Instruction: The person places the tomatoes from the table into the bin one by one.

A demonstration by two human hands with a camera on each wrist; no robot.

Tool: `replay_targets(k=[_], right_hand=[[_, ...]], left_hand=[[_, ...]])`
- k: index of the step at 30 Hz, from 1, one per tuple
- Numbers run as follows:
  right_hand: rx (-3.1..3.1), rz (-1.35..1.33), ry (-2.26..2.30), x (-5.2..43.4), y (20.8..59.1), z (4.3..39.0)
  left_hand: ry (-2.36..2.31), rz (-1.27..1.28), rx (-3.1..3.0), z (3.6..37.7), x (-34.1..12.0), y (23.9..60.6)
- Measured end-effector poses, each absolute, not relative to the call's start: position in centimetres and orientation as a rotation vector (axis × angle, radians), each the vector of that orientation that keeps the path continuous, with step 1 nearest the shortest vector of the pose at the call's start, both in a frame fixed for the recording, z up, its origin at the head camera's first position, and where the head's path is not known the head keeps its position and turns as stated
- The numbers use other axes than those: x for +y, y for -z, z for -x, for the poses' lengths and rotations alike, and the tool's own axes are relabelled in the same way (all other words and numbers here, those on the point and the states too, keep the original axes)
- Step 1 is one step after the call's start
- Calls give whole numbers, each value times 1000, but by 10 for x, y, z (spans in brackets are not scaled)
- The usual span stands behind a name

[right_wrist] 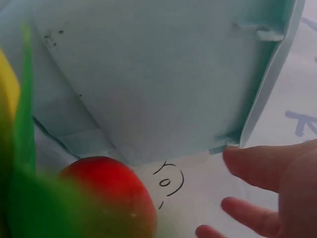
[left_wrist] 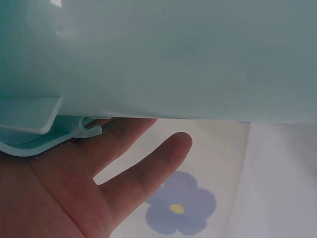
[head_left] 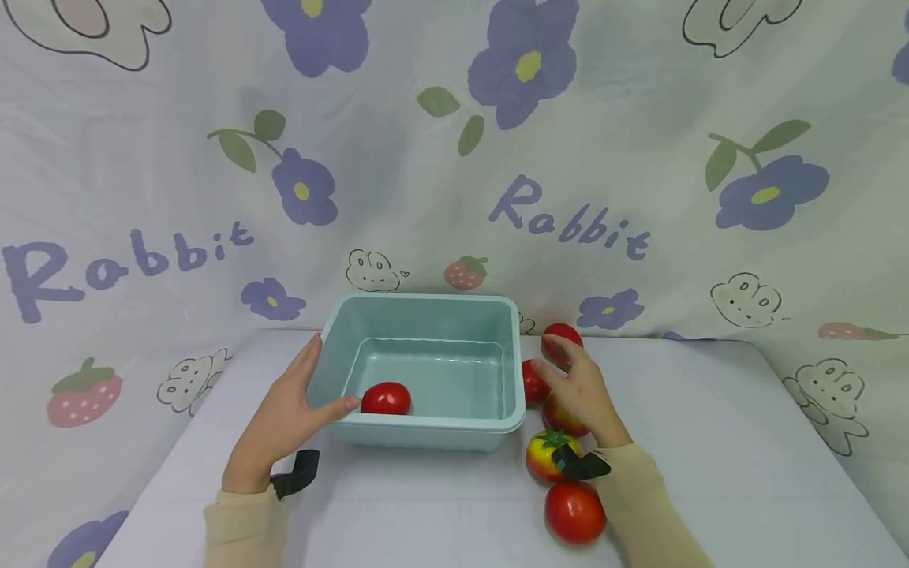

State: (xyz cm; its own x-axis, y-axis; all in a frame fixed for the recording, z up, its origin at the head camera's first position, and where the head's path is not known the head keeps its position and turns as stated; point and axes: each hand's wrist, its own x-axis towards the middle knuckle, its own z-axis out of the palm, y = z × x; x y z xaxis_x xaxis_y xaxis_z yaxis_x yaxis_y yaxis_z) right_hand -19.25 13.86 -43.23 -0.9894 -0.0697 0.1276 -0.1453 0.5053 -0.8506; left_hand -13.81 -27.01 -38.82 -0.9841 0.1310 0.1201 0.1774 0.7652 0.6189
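Observation:
A light teal plastic bin (head_left: 426, 315) stands in the middle of the table, with one red tomato (head_left: 386, 398) in its front left corner. My left hand (head_left: 298, 402) holds the bin's left wall, thumb hooked over the rim and fingers (left_wrist: 148, 168) straight along the outside of the bin (left_wrist: 173, 59). My right hand (head_left: 571, 383) hovers, fingers relaxed and holding nothing, over a cluster of red tomatoes right of the bin. Its fingertips are close to the far tomato (head_left: 561, 338) and another tomato (head_left: 534, 383). The right wrist view shows its fingers (right_wrist: 267, 168) beside the bin's corner (right_wrist: 158, 74) and a tomato (right_wrist: 109, 193).
A yellow-red fruit with a green stem (head_left: 545, 457) and a red tomato (head_left: 574, 513) lie near my right wrist, and another red one (head_left: 561, 420) sits partly under the hand. The white table (head_left: 710, 442) runs back to a flower-printed cloth backdrop (head_left: 454, 158).

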Motion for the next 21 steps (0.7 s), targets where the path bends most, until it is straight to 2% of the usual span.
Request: replay_targets(k=[21], right_hand=[[-2983, -215, -1304, 141, 443, 200]], left_hand=[[1022, 258, -2879, 139, -270, 388]])
